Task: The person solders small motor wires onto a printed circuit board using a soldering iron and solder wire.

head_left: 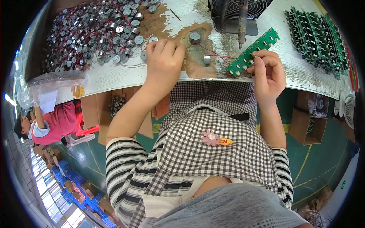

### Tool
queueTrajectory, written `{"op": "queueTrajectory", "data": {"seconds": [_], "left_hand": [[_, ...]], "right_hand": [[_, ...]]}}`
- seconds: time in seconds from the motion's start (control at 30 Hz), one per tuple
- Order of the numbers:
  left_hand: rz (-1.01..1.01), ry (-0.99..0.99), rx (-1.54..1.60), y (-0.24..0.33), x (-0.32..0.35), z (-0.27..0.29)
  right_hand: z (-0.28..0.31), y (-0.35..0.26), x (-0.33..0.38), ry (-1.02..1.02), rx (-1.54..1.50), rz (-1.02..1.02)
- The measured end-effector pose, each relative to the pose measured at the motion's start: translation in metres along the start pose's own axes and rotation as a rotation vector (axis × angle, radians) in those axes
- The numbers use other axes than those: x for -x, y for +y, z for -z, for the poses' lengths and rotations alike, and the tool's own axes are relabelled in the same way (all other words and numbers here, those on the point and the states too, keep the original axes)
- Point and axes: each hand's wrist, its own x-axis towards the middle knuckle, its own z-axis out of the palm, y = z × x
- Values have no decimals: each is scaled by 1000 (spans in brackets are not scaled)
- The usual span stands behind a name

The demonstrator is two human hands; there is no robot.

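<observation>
A long green circuit board with small white parts lies slantwise on the worktable. My right hand is closed at its near edge, thumb and forefinger pinched against it. Red wires run from the board's left end to two small round metal motors, one standing grey-topped, the other on its side. My left hand rests by the edge of a heap of such motors, its fingers curled down; whatever is between them is hidden. A soldering iron points tip-down just above the board.
A black fan stands behind the iron. Stacked green boards lie at the right of the worn white tabletop. Below are cardboard boxes. Another person in red sits at the left.
</observation>
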Motion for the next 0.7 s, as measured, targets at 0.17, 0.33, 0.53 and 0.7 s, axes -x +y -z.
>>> {"op": "queueTrajectory", "data": {"seconds": [0.17,0.33,0.53,0.7], "left_hand": [[460,-32,613,0,-7,15],[776,-211,1585,13,-15,34],[831,-206,1554,46,-34,25],[662,-171,1370,63,-37,9]], "right_hand": [[1,0,1,-12,11,1],[-1,-5,0,-93,43,46],[-8,-10,-4,-156,235,182],[-4,-8,0,-127,125,117]]}}
